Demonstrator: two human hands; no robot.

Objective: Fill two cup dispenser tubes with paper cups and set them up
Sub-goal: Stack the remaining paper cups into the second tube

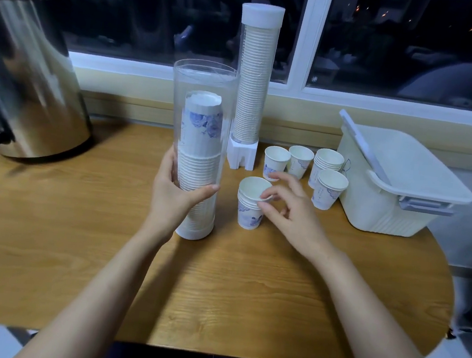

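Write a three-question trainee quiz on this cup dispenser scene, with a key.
1. True or false: the open tube gripped by the left hand is packed with cups up to its brim.
2. What does the right hand pinch? A: the top rim of a short stack on the table; B: a spoon; C: a bottle.
3. Fill in: the capped dispenser by the window is ____ of cups.
Key: 1 false, the cups reach only partway up; 2 A; 3 full.
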